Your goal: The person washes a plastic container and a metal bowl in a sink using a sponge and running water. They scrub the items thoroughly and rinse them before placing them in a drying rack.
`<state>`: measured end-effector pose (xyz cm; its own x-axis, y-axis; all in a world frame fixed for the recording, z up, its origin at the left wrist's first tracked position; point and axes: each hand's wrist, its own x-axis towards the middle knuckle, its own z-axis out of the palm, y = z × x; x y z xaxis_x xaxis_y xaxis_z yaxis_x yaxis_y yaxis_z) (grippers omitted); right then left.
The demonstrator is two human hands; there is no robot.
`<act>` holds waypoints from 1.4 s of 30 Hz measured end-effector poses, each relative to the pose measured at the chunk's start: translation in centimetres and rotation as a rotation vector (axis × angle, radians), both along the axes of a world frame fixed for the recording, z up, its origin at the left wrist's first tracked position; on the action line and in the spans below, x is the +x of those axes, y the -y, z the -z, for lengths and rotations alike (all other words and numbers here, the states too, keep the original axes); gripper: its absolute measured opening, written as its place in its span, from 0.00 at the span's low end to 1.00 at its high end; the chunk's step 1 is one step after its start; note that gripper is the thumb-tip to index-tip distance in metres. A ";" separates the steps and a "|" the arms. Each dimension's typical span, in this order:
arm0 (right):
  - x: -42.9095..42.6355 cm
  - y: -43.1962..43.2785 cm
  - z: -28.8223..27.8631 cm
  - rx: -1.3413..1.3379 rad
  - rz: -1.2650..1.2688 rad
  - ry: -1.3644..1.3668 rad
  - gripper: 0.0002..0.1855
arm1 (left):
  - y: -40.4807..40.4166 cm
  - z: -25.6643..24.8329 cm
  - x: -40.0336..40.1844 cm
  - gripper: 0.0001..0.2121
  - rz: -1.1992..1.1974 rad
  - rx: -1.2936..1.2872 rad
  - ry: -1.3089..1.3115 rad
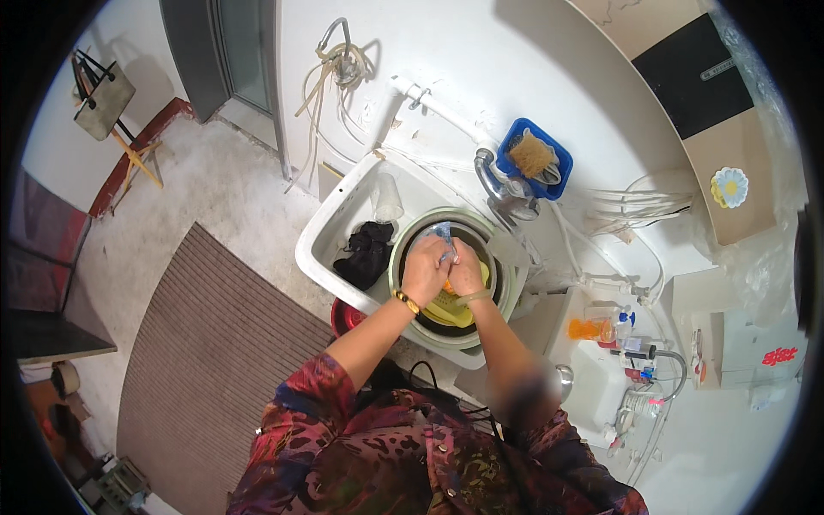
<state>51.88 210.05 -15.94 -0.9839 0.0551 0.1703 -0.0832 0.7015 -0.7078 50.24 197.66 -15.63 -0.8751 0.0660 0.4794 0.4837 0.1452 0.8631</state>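
Note:
My left hand (425,269) and my right hand (466,271) meet over a round light-green basin (398,239). Between the fingers of both hands is a small, clear bluish plastic packet (440,230); its contents cannot be made out. Inside the basin, a dark-lined bowl holds a yellow plastic strainer (456,315), partly covered by my right hand and forearm. Something orange (447,287) shows between my wrists, mostly hidden. The basin stands in the right part of a white sink (322,222).
A black cloth (365,257) and a clear plastic cup (387,199) lie in the sink's left part. The metal faucet (496,177) reaches towards the basin, below a blue wall basket (561,158) with a sponge (532,156). A red basin (347,317) sits under the sink's front edge.

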 end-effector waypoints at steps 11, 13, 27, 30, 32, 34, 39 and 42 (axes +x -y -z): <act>0.6 -0.7 1.1 0.085 -0.029 0.040 0.10 | -0.2 -0.1 0.3 0.03 -0.068 0.052 0.133; 0.4 -0.8 0.9 0.118 -0.034 0.020 0.10 | -0.5 -0.2 0.5 0.03 0.056 0.010 0.016; 0.9 -1.0 0.8 0.108 -0.024 0.058 0.11 | -0.9 0.0 1.2 0.02 -0.017 0.018 0.141; 0.9 -1.2 0.9 0.180 -0.021 0.074 0.11 | -0.8 0.2 1.3 0.02 0.020 0.013 0.150; 0.9 -1.1 0.8 0.231 0.013 0.104 0.12 | -0.8 0.3 1.4 0.03 -0.025 -0.002 0.100; 0.9 -0.8 0.5 0.149 -0.057 0.071 0.11 | -0.7 0.4 1.5 0.03 -0.014 0.008 0.127; 1.1 -0.3 0.1 0.154 -0.053 0.125 0.10 | -0.7 0.4 1.6 0.03 -0.070 0.023 0.135; 1.0 -0.5 0.4 0.095 -0.056 -0.013 0.09 | -0.6 0.3 1.3 0.03 -0.012 0.010 0.112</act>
